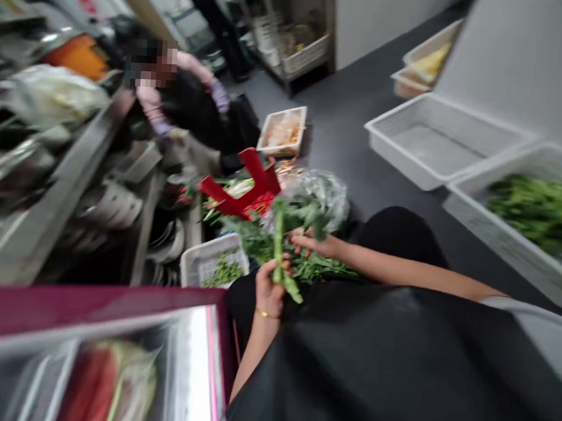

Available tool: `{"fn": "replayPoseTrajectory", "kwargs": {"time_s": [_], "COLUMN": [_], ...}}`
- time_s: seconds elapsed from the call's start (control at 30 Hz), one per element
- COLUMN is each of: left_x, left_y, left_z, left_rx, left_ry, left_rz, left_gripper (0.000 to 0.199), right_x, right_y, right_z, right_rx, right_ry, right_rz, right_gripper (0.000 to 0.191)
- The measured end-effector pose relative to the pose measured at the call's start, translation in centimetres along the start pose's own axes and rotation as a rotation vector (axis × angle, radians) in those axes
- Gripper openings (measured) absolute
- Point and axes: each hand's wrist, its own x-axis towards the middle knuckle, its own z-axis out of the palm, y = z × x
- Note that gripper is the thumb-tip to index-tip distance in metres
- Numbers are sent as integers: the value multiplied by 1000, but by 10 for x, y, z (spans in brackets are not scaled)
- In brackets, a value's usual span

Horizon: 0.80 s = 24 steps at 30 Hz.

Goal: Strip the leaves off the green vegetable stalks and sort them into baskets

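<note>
Pale green, thick and leafy: the vegetable stalk [278, 247] stands nearly upright in the left hand [271, 283], fingers closed round its lower part, the cut end poking out below toward the lap; thin yellow-gold band [266, 313] at that wrist. Right hand [307, 241] just beside, fingers curled in among the grey-green leaves [315, 215]; blur there, so cannot tell how firmly it grips. Under both hands, a heap of loose dark green leaves [325, 269] by the black apron [372, 357]. Near the left hand, a white perforated plastic basket [192, 265] with small green pieces in it. Beyond the stalk, a bright red plastic carrier with cut-out handles [263, 183], and next to it a crumpled clear plastic bag [335, 197]. Farther out, a shallow white crate [269, 149] of orange scraps on the dark grey floor [341, 114]. Off to the right, a large white plastic tub [433, 142], adjoining a second white tub filled with leafy greens [498, 235]. Upper left, a person in pink sleeves and dark apron [187, 101], bent forward. Lower left, cut red watermelon [91, 382] inside a maroon-edged case [95, 308].
</note>
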Motion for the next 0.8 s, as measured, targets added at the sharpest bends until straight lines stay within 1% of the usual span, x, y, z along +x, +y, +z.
{"fn": "replayPoseTrajectory", "kwargs": {"time_s": [0.03,0.07,0.1,0.13,0.2,0.27,0.33,0.4,0.47,0.5,0.57,0.67,0.73,0.8], "left_x": [-1,-2,-2,-3,-5,-8,-11,-12,-12,-11,-10,-12,-15,-17], "left_y": [-3,-7,-10,-13,-17,-19,-20,-18,-16,-14,-12,-13,-18,-25], "left_z": [-2,-3,-3,-3,0,4,7,8,7,5,-1,-8,-10,-10], "left_rx": [9,11,9,14,62,84,35,-52,-129,-159,-203,-185,-103,10], "left_ry": [-85,-153,-190,-191,-117,-22,24,15,-4,-7,0,-17,-68,-110], "left_rz": [-81,-127,-118,-64,77,178,199,178,162,155,138,124,143,205], "left_gripper": [22,25,28,29,31,29,27,27,28,28,29,30,32,34], "right_x": [8,16,24,29,33,30,24,16,7,1,-11,-20,-15,-1], "right_y": [1,3,3,4,6,8,9,9,7,7,5,0,-6,-13], "right_z": [-4,-5,-4,-1,9,20,29,32,28,25,15,3,2,7], "right_rx": [110,173,210,237,290,431,596,720,775,769,680,547,515,494], "right_ry": [-32,-46,-42,-12,102,221,290,312,308,303,283,246,212,171], "right_rz": [62,110,153,206,288,335,339,324,336,353,395,418,425,455], "right_gripper": [40,42,42,41,40,40,42,41,37,36,37,42,39,41]}}
